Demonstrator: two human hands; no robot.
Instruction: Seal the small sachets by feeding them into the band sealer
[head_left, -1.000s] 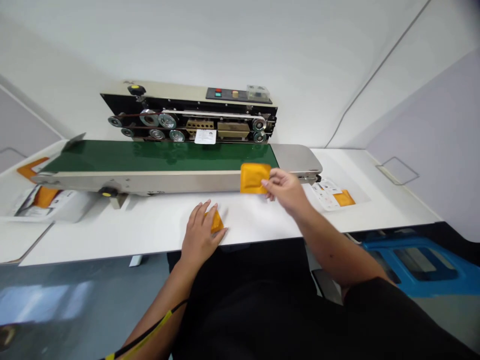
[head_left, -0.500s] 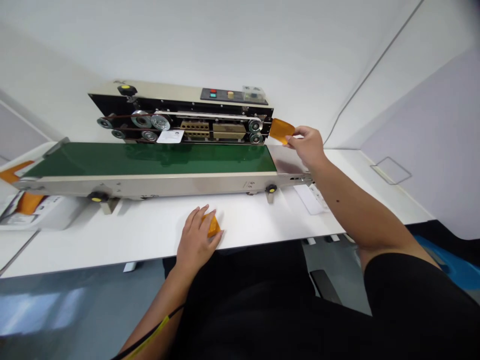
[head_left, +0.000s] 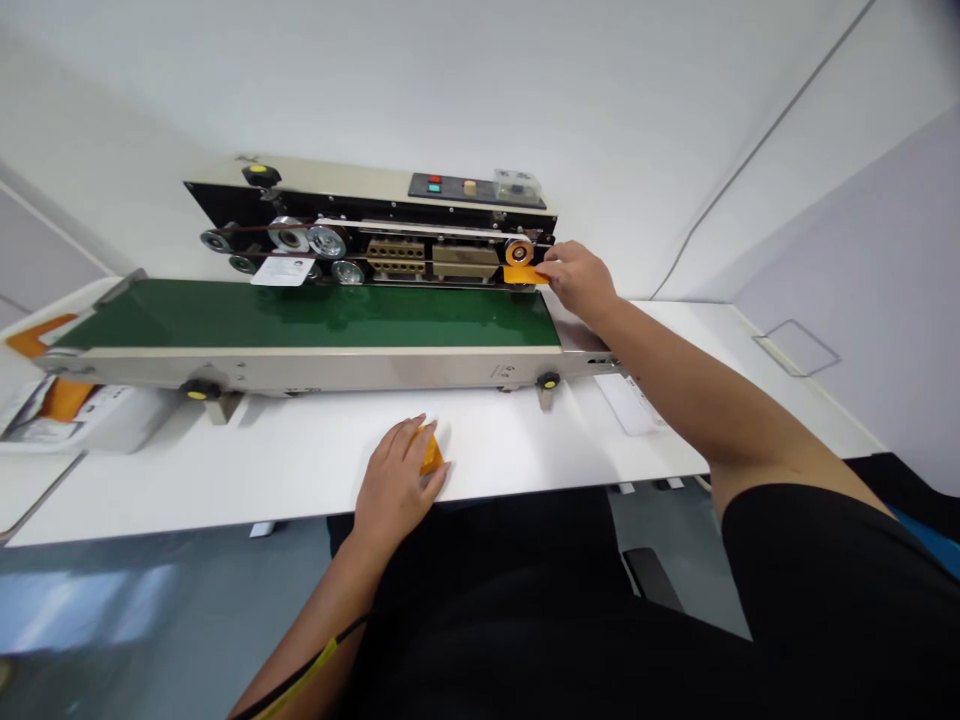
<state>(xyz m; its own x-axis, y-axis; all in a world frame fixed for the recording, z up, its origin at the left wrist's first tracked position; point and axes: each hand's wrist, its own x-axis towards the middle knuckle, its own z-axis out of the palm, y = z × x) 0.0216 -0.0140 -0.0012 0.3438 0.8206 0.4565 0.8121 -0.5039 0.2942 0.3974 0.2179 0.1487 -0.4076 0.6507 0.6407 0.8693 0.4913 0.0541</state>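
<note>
At the right end of a continuous band sealer (head_left: 450, 215), my right hand (head_left: 581, 280) pinches the edge of a small orange pouch (head_left: 523, 275). The pouch's upper edge is at the sealer's feed rollers, over the green conveyor belt (head_left: 337, 315). My left hand (head_left: 397, 485) lies on the white table near its front edge, fingers curled over a small stack of orange pouches (head_left: 431, 458) that it partly hides. A flat white pouch with printing (head_left: 283, 270) hangs from the sealer's band by the left rollers.
A white bin (head_left: 135, 425) with orange and printed packets stands under the belt's left end, where another orange piece (head_left: 37, 335) lies. A white printed sheet (head_left: 630, 403) is under the conveyor's right end. Black knobs (head_left: 201, 390) stick out in front.
My right hand has moved left, bringing the orange pouch to the feed rollers. The white pouch has travelled left along the sealer. My left hand stays on the orange stack.
</note>
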